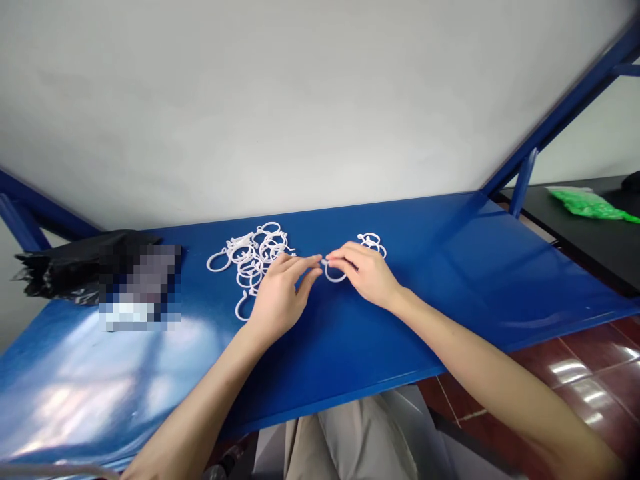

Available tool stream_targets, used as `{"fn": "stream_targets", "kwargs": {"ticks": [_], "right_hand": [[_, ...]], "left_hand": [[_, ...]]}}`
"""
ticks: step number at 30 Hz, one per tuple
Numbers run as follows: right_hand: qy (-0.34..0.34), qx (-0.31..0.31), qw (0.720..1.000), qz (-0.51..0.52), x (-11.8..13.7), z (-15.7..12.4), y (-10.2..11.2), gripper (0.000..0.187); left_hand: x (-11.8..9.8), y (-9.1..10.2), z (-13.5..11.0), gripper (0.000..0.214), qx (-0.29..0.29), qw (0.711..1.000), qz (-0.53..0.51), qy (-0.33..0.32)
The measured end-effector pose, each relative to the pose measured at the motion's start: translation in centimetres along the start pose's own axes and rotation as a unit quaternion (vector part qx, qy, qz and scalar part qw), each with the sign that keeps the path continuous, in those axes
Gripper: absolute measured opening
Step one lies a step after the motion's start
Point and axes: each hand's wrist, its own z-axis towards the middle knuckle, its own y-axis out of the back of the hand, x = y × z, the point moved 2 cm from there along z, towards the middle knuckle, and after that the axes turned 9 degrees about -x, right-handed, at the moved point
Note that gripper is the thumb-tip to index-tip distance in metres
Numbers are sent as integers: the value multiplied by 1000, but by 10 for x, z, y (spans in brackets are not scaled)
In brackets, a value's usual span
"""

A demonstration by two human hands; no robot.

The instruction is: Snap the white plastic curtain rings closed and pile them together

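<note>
- White ring (335, 281): one, held just above or on the counter (450, 267), in front of the person and between the two hands; whether it touches the surface, I cannot tell.
- Its direction: the small end loop points up and left, toward the left fingertips; the visible curve bows down toward the person. Being round, it has no clear long axis.
- Right hand (371, 272): one, pinching the ring between thumb and fingers at its right side.
- Left hand (280, 293): one, thumb and fingers drawn close together right by the end loop; whether they grip it, I cannot tell.
- Heap of rings (243, 253): one, left of and behind the left hand, partly covered by it. The rings overlap too much for an exact count, and they face various ways.
- Small group of rings (373, 244): seemingly two, overlapping, just behind the right hand.
- Black plastic bag (65, 267): one, at the far left of the counter.
- Pixelated item (150, 270): one, beside the bag, its details hidden.
- Green bag (590, 203): one, on a black tabletop (550, 243) at the far right.
</note>
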Motion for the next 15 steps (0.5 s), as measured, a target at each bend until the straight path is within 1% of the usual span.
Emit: {"fn": "stream_targets", "kwargs": {"ticks": [2, 4, 6, 8, 11, 12, 15], "right_hand": [[-11, -48, 996, -69, -12, 7, 9, 21], [-46, -97, 986, -124, -26, 12, 20, 22], [-77, -117, 976, -164, -40, 16, 28, 22], [-97, -106, 970, -197, -52, 17, 31, 22], [-110, -76, 961, -242, -63, 16, 32, 25], [-113, -73, 958, -252, -66, 16, 31, 26], [-120, -74, 956, -256, -70, 15, 30, 26]], "left_hand": [[6, 3, 2, 27, 6, 997, 72, -22], [13, 6, 3, 27, 13, 988, 154, -21], [18, 8, 1, 28, 31, 974, 222, -14], [23, 7, -1, 31, 56, 963, 262, -15], [27, 2, -5, 20, 88, 959, 270, -25], [29, 1, -6, 17, 90, 960, 264, -27], [30, -1, -6, 21, 75, 968, 238, -30]]}}
